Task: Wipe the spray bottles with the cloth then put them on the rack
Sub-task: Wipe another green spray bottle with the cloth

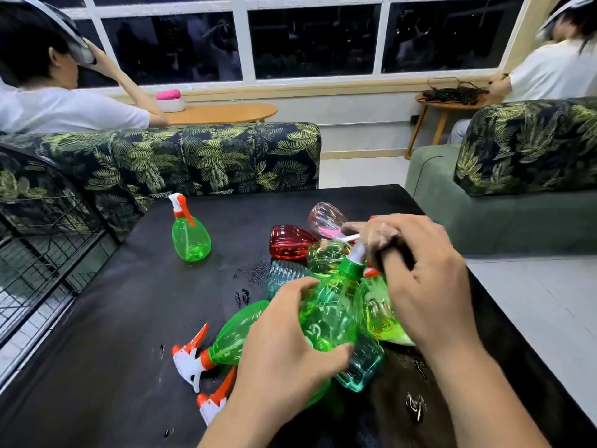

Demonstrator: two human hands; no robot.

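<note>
My left hand [284,334] grips the body of a clear green spray bottle [329,312], held tilted over the black table [122,318]. My right hand [420,270] is curled over that bottle's spray head, and a dark cloth [399,252] shows between its fingers. Another green bottle [190,236] stands upright at the far left. A third green one [235,334] lies on its side below my left hand. Red [287,242], pink [326,218], yellow [324,257] and teal [363,367] bottles are heaped around my hands. The black wire rack [48,240] is at the left edge.
Water drops [255,270] speckle the table near the heap. A leaf-print sofa [193,156] backs the table's far side, and a green sofa [484,218] is on the right. Two people in white sit at small tables by the window.
</note>
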